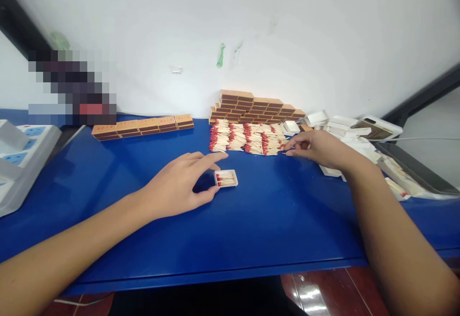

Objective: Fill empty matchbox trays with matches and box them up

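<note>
Two hands over the blue bench (251,230). Left?
— Left hand (179,182): thumb and forefinger spread apart, bracketing the left end of a small white tray (226,178); thumb tip at its near corner. Nothing gripped.
Tray position?
— Flat on the bench, centre, part filled with red-tipped matches, just in front of the loose match pile (247,139).
Right?
— Right hand (319,147): fingertips drawn together at the pile's right edge. Cannot tell whether a match is pinched.
Behind?
— Stacked brown matchboxes (257,107) against the wall; a row of boxes (142,127) to the left; empty white trays (338,122) to the right.
</note>
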Demonstrator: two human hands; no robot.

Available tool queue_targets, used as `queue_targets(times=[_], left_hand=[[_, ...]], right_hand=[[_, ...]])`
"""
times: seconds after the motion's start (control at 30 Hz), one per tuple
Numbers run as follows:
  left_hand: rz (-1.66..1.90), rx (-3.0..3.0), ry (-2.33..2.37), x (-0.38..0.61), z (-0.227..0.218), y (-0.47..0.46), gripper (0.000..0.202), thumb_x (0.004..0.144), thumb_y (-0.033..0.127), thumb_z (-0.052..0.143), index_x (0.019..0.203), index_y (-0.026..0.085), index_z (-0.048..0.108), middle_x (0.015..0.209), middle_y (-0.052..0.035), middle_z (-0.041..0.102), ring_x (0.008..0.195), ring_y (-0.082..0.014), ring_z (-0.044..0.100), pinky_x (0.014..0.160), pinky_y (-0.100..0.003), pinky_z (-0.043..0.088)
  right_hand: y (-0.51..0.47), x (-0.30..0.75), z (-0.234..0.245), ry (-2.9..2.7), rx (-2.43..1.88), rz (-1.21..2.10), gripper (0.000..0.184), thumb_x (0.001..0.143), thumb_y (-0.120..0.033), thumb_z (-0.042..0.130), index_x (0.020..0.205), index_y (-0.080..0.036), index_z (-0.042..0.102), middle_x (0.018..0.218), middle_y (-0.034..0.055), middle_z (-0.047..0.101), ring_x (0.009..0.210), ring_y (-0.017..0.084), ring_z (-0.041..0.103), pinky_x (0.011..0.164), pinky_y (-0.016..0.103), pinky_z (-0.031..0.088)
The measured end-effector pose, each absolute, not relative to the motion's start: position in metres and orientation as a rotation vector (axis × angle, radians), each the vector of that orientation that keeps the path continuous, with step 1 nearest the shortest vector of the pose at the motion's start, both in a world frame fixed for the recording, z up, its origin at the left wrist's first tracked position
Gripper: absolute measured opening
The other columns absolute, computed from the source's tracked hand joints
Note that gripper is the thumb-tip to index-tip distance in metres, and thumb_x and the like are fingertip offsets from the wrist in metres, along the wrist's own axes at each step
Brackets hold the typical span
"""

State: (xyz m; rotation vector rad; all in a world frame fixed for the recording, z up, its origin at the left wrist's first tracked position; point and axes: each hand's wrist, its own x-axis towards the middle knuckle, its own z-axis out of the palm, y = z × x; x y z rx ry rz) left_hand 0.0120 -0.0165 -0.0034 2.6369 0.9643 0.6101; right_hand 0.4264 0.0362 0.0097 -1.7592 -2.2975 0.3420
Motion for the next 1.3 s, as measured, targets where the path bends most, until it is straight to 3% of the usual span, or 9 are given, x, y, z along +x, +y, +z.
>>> queue_targets(times=[0.1, 0.37, 0.7, 1.0, 1.1, 1.3], left_hand=[[0.607, 2.641, 0.97, 0.012, -0.003, -0.017, 0.061, 0.099, 0.033, 0.066, 0.157, 0.027, 0.048, 0.133, -0.0017, 0.078, 0.126, -0.0273, 0.069, 0.11, -0.047, 0.055], [0.6, 2.638, 0.969, 0.013, -0.004, -0.016, 0.06, 0.099, 0.033, 0.066, 0.157, 0.028, 0.048, 0.133, -0.001, 0.078, 0.128, -0.0275, 0.068, 0.111, -0.047, 0.055], [0.577, 2.625, 0.981, 0.012, -0.002, -0.016, 0.061, 0.099, 0.034, 0.066, 0.157, 0.027, 0.048, 0.134, -0.0017, 0.078, 0.127, -0.0278, 0.068, 0.111, -0.048, 0.055], [0.613, 2.63, 0.966, 0.013, -0.004, -0.017, 0.061, 0.099, 0.034, 0.066, 0.157, 0.026, 0.048, 0.132, -0.0015, 0.078, 0.126, -0.0279, 0.068, 0.112, -0.048, 0.054], [0.603, 2.625, 0.966, 0.014, -0.005, -0.016, 0.061, 0.099, 0.033, 0.066, 0.157, 0.026, 0.049, 0.132, -0.0023, 0.078, 0.124, -0.028, 0.069, 0.111, -0.049, 0.055], [0.644, 2.641, 0.938, 0.016, -0.006, -0.016, 0.062, 0.098, 0.03, 0.067, 0.157, 0.025, 0.047, 0.131, -0.0029, 0.078, 0.125, -0.0272, 0.069, 0.113, -0.049, 0.054]], right_hand=[[0.036, 0.426, 0.011, -2.313, -1.785, 0.364, 0.045, 0.089, -0.068, 0.071, 0.096, -0.025, 0.083, 0.078, 0.0053, 0.075, 0.066, 0.021, 0.06, 0.062, 0.034, 0.044], [0.034, 0.424, 0.01, -2.283, -1.745, 0.37, 0.045, 0.086, -0.07, 0.074, 0.085, -0.025, 0.082, 0.075, 0.0066, 0.076, 0.069, 0.021, 0.06, 0.062, 0.034, 0.042], [0.037, 0.425, 0.011, -2.293, -1.913, 0.442, 0.041, 0.089, -0.063, 0.07, 0.089, -0.024, 0.08, 0.08, 0.0054, 0.075, 0.07, 0.021, 0.063, 0.062, 0.032, 0.044], [0.02, 0.413, 0.029, -2.292, -1.863, 0.513, 0.052, 0.092, -0.074, 0.064, 0.089, -0.023, 0.076, 0.078, 0.0061, 0.074, 0.068, 0.021, 0.062, 0.06, 0.033, 0.044], [0.005, 0.383, 0.037, -2.311, -1.606, 0.475, 0.045, 0.098, -0.066, 0.064, 0.091, -0.023, 0.073, 0.081, 0.0052, 0.073, 0.071, 0.021, 0.063, 0.065, 0.034, 0.045], [-0.019, 0.299, 0.025, -2.468, -1.242, 0.407, 0.018, 0.106, -0.035, 0.063, 0.095, -0.022, 0.069, 0.088, 0.0036, 0.069, 0.075, 0.018, 0.061, 0.067, 0.032, 0.045]])
